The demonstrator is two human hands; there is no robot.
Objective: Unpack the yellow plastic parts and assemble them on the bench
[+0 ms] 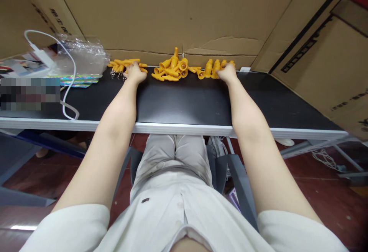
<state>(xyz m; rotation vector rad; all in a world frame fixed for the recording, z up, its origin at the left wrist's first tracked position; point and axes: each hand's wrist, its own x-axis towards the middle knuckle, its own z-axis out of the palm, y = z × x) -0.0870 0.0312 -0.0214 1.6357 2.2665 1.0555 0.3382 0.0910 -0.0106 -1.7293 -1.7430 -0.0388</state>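
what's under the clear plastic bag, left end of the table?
The clear plastic bag lies on shiny, colourful sheets on the black table. A white cable crosses its front. Bag contents unreadable.

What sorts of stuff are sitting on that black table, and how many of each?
Heaps of orange plastic pieces: 3
Clear plastic bags: 1
White cables: 1
Shiny printed packets: 1
Total: 6. The single orange pieces are too small to count.

pixelated patch (30, 94) on table's (184, 102) left
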